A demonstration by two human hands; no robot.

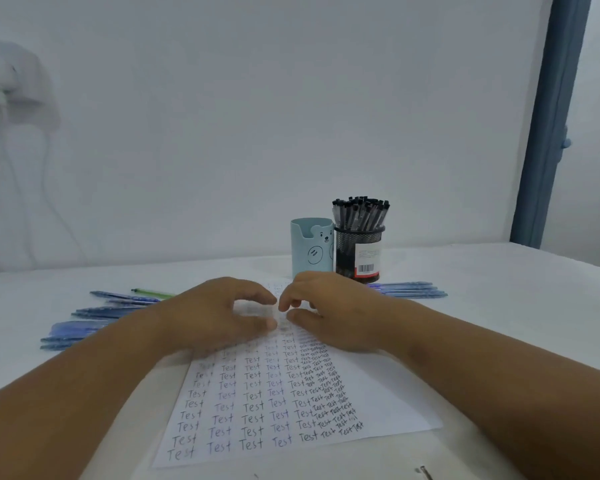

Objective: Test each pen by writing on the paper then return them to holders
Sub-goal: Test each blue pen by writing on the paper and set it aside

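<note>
Head view: left hand (pixel 219 317) and right hand (pixel 329 313) meet over the paper's (pixel 388 403) far edge, fingers curled; what they hold is too blurred to tell. Blue pens (pixel 94 323) lie along the table's (pixel 499 306) left side, more (pixel 409 289) right of the holders, the blue holder (pixel 310 251) and the mesh holder (pixel 359 252). Likely between pens; next, pick one.

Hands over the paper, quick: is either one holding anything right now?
Left hand: fingers curled, nothing clearly in them; motion blur, so it cannot be told.
Right hand: the same, curled near the left, grip cannot be told.
</note>
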